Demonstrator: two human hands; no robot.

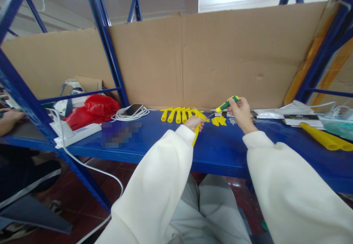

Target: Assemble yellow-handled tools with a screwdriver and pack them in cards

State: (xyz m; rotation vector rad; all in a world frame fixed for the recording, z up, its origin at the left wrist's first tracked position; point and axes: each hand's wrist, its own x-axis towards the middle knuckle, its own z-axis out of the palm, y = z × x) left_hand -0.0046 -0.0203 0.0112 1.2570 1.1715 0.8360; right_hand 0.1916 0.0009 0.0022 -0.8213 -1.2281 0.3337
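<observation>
**A screwdriver (224, 105) slants down and leftward from the right hand (241, 113) to a yellow piece (196, 135) in the left hand (194, 123)**

The room opens out behind a blue metal rack (106, 41), with a dark red tiled floor (74, 214) below. A tall cardboard panel (234, 60) closes off the back of the workplace, and in front of it the blue shelf (154, 137) serves as a bench. At the far left, another person's hand (12, 118) rests in the next bay.

On the left of the bench lie a red bag (92, 109), a white power strip (78, 135) and a phone (132, 110) on a coiled white cable. Larger yellow tubes (321, 137) lie at the far right, near the front edge.

Between these, both hands are at work over the shelf. The right one is raised, its thumb and fingers pinching the butt of the green-and-yellow handle. The left one is lower and nearer the driver's tip, its fingers curled tight around the piece. The piece's long axis runs toward the wearer, with its lower end jutting out below the fist; the shaft comes in across it from the upper right.

Just behind the left hand stretches a row of similar yellow parts (178, 116). Small flat yellow bits (219, 121) sit in a heap under the driver, and beside them are scattered tiny silvery pieces (231, 120). Whether the tip touches the held piece, I cannot tell.
</observation>
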